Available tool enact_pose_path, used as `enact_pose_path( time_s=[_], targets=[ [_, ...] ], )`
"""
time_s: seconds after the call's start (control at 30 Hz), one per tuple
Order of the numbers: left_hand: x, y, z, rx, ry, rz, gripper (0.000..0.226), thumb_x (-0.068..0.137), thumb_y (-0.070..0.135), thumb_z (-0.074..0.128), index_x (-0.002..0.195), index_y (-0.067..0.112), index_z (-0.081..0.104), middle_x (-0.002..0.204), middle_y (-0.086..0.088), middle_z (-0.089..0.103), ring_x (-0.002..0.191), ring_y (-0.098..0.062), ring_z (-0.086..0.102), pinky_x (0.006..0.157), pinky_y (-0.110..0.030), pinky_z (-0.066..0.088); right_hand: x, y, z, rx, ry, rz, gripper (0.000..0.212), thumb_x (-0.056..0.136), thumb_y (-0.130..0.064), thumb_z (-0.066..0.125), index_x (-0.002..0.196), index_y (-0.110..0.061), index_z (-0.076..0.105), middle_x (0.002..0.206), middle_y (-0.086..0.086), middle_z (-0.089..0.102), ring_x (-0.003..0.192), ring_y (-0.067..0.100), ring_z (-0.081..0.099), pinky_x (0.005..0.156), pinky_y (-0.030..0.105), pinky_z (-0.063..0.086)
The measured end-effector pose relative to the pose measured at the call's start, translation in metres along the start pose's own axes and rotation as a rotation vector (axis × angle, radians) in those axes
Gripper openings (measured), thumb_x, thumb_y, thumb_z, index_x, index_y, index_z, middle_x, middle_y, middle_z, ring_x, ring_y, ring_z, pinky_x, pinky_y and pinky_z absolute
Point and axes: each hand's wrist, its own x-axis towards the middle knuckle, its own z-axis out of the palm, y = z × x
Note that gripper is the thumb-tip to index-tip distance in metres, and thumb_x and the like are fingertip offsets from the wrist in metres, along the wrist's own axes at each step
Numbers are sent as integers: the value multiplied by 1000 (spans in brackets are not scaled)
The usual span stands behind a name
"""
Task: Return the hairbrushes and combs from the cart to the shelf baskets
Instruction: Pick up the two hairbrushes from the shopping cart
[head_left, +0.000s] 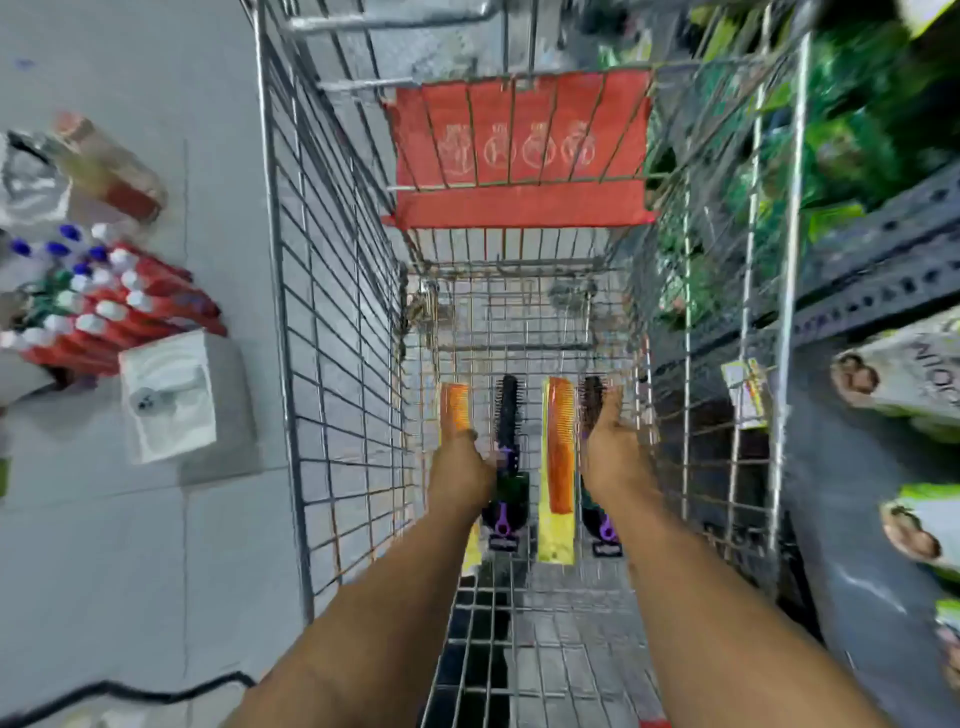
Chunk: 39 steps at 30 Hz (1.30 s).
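Observation:
Four packaged items lie side by side on the floor of the wire cart (291, 332). From left to right they are an orange comb (455, 405), a black hairbrush with a purple handle (507, 415), a second orange comb on a yellow card (560, 457) and another black hairbrush (592, 397). My left hand (460, 467) is down over the left comb, covering its lower part. My right hand (615, 452) lies over the right hairbrush. Blur hides whether either hand has closed on its item.
The cart's red child-seat flap (519, 150) stands at the far end. Red tubes with white caps (119, 306) and a white box (171, 395) lie on the grey floor to the left. Shelves with green packets (841, 145) run along the right.

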Motion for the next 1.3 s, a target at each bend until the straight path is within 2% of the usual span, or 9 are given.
enact_pose_path(
  time_s=[0.1, 0.17, 0.4, 0.53, 0.63, 0.73, 0.97, 1.13, 1.3],
  targets=[
    [8, 1, 15, -92, -3, -95, 67, 80, 33, 76, 135, 6, 49, 122, -14, 65, 108, -30, 62, 84, -34, 49, 10, 9, 16, 79, 2, 110, 63, 99, -15, 32, 151, -8, -1, 118, 26, 59, 96, 38, 61, 81, 47, 51],
    [13, 2, 24, -117, 10, -128, 75, 77, 35, 79, 138, 7, 44, 119, -15, 64, 109, -31, 61, 87, -38, 50, 15, 11, 26, -3, 8, 115, 69, 96, -8, 34, 151, -9, -9, 107, 24, 63, 87, 37, 64, 76, 48, 54],
    [20, 2, 32, -72, 14, -125, 62, 80, 34, 76, 130, 10, 49, 108, -8, 69, 94, -26, 65, 69, -32, 46, 25, 13, 51, -143, 4, 135, 78, 90, 1, 43, 150, -9, -6, 108, 24, 59, 83, 34, 63, 69, 47, 57],
    [17, 1, 28, -115, 37, -147, 64, 79, 32, 76, 134, 12, 50, 116, -8, 70, 104, -26, 65, 83, -37, 50, 24, 13, 49, -148, 47, 151, 77, 88, 3, 48, 150, -6, 3, 110, 25, 58, 82, 33, 63, 67, 45, 57],
    [13, 0, 26, -164, 44, -161, 67, 79, 30, 77, 138, 14, 49, 121, -8, 69, 110, -26, 63, 91, -37, 48, 23, 12, 43, -75, 49, 215, 65, 89, -2, 51, 145, -4, 19, 111, 26, 57, 87, 37, 64, 70, 47, 58],
    [10, -1, 23, -189, 41, -131, 65, 80, 30, 77, 137, 14, 51, 120, -9, 70, 108, -25, 64, 90, -34, 48, 20, 10, 36, -27, 61, 255, 40, 89, -6, 57, 125, -1, 42, 108, 24, 59, 86, 37, 65, 69, 45, 58],
    [-12, 16, 3, -272, 78, -33, 59, 78, 25, 78, 130, 7, 58, 115, -13, 71, 99, -25, 68, 79, -25, 46, -1, 0, 11, 6, 153, 213, 19, 89, -12, 61, 106, -4, 56, 92, 13, 65, 72, 27, 65, 52, 33, 53],
    [-45, 28, -27, -304, 142, 21, 60, 74, 31, 81, 125, 7, 62, 110, -15, 72, 105, -29, 65, 92, -36, 50, -39, -12, -36, 161, 223, 189, 42, 86, -16, 67, 120, -4, 45, 97, 15, 67, 78, 31, 64, 56, 32, 43],
    [-77, 50, -65, -297, 185, 100, 62, 69, 30, 85, 121, 2, 64, 118, -16, 70, 107, -29, 65, 87, -32, 49, -85, -29, -84, 297, 284, 71, 49, 81, -25, 71, 116, -7, 42, 97, 13, 63, 81, 34, 65, 68, 42, 56]
  ],
)
